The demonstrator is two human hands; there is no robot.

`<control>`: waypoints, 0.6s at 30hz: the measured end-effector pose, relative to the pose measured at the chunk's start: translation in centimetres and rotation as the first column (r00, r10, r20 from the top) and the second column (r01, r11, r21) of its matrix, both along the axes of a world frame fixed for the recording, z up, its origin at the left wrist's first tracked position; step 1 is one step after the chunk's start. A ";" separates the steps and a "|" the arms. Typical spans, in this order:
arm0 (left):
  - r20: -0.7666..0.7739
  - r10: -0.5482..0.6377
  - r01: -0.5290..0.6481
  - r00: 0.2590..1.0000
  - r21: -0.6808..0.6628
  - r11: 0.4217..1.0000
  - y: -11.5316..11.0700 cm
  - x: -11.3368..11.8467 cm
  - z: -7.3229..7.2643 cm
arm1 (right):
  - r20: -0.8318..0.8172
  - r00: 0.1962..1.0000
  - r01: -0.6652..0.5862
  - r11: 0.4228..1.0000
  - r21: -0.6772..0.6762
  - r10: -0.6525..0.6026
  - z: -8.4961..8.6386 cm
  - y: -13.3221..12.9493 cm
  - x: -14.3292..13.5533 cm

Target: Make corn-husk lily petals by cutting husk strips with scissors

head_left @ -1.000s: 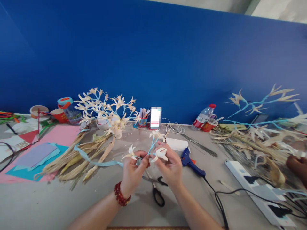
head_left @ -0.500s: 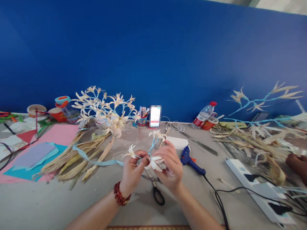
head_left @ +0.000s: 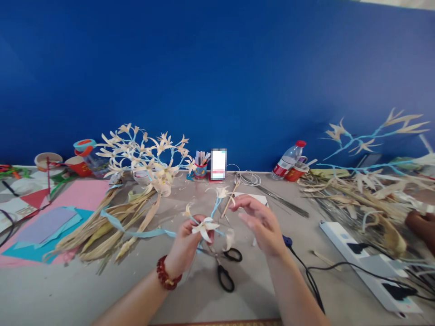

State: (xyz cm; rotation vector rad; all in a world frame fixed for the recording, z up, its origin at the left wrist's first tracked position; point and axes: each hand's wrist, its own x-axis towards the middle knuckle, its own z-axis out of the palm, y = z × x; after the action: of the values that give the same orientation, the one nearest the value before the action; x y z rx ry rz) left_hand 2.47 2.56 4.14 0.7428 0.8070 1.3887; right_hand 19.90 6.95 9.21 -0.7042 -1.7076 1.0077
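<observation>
Blue wall [head_left: 204, 81] behind grey table [head_left: 68, 290]

On my feed, the wall fills the upper view, paling towards violet at right. Above its top edge I glimpse a pale surface [head_left: 404, 3]. Soft light falls on the table.

Head-worn view, forward and down

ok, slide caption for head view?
Left hand holding a blue-stemmed sprig of pale flowers, right hand open beside it.

Cannot see most of the glue gun [head_left: 287, 241] behind the right hand [head_left: 260, 222], nor the pinched part of the flower sprig [head_left: 205, 227] inside the left hand [head_left: 185, 243]. Cannot read the blurred screen [head_left: 218, 165]. Lose a co-worker's hand [head_left: 420, 230] past the right edge.
</observation>
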 end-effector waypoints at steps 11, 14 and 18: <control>0.320 -0.267 0.316 0.909 -0.111 0.942 -0.2 0.1 -1.1 | -0.474 0.876 -0.356 0.783 -0.511 0.088 -2.3 0.0 -2.6; 0.264 -0.222 0.261 0.938 -0.120 0.958 -0.4 0.2 -0.8 | -0.479 0.876 -0.337 0.793 -0.508 0.065 -2.6 0.1 -2.4; 0.125 0.050 -0.044 0.991 -0.051 0.998 -0.5 0.5 -0.8 | -0.472 0.881 -0.295 0.812 -0.504 0.028 -2.8 0.4 -2.4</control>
State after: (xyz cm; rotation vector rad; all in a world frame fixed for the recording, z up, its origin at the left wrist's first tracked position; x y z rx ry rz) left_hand 2.97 2.04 3.37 0.5958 0.7602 1.4389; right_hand 17.51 7.39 6.43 -0.6254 -1.0697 1.6981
